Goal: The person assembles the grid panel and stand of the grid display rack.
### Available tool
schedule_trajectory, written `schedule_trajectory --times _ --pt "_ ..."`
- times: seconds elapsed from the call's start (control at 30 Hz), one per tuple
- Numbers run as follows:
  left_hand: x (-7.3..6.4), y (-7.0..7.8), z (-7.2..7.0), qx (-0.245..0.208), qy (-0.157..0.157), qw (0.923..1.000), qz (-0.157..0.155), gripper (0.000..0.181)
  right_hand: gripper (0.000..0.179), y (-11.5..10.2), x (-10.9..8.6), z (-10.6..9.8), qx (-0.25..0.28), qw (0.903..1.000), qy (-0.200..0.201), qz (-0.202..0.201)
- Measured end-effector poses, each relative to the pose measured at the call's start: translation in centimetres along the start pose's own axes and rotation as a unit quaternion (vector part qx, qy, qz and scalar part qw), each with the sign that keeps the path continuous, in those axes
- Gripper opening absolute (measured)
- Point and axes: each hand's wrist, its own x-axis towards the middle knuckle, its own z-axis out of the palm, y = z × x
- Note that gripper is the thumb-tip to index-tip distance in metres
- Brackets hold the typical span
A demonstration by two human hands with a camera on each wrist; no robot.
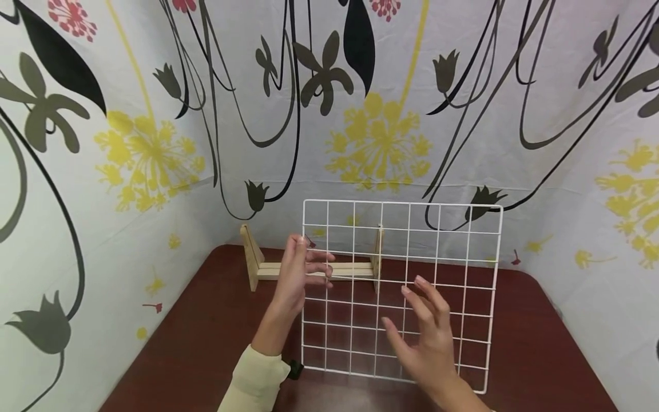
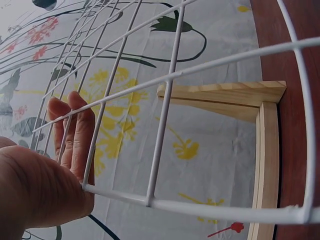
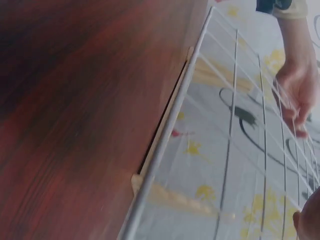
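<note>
A white wire grid panel [image 1: 421, 281] stands roughly upright above the dark red table, its bottom edge nearer me. My left hand [image 1: 296, 273] holds it by the left side edge. In the left wrist view, the fingers [image 2: 80, 130] reach behind the wires while the thumb side stays in front. In front of the panel's lower right part is my right hand [image 1: 429, 337], fingers spread and nothing in its grasp; whether its fingertips touch the wires I cannot tell. Behind the panel, a light wooden rack [image 1: 251, 257] with two side pieces and slats rests on the table.
The dark red tabletop [image 1: 535, 343] spreads around the panel. White cloth [image 1: 170, 229] with yellow, black and red flower prints hangs at the back and both sides. A small black item [image 1: 295, 369] sits at my left wrist by the sleeve.
</note>
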Motion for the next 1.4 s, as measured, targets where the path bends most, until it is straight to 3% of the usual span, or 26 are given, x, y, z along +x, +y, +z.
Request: schedule_trajectory --times 0.13,0.37,0.83,1.2,1.4 --pt "-0.1 0.0 -0.1 0.001 -0.007 1.0000 -0.001 0.025 0.051 0.0 -0.3 1.1 -0.015 0.9996 -0.023 0.011" --pt "-0.2 0.1 0.0 0.002 -0.016 0.9998 0.008 0.025 0.059 0.3 -0.5 2.1 -0.049 0.9927 -0.085 0.070" --pt "-0.4 0.2 0.3 0.002 -0.016 0.9998 0.014 0.027 0.070 1.4 1.1 3.5 -0.049 0.9896 -0.100 0.091" --pt "-0.3 0.1 0.2 0.002 -0.017 0.9997 0.015 0.028 0.071 1.9 1.7 4.0 -0.085 0.9823 -0.124 0.111" --pt "-0.1 -0.1 0.0 0.012 -0.021 0.9993 0.028 0.028 0.075 2.1 2.4 4.3 -0.096 0.9700 -0.162 0.154"
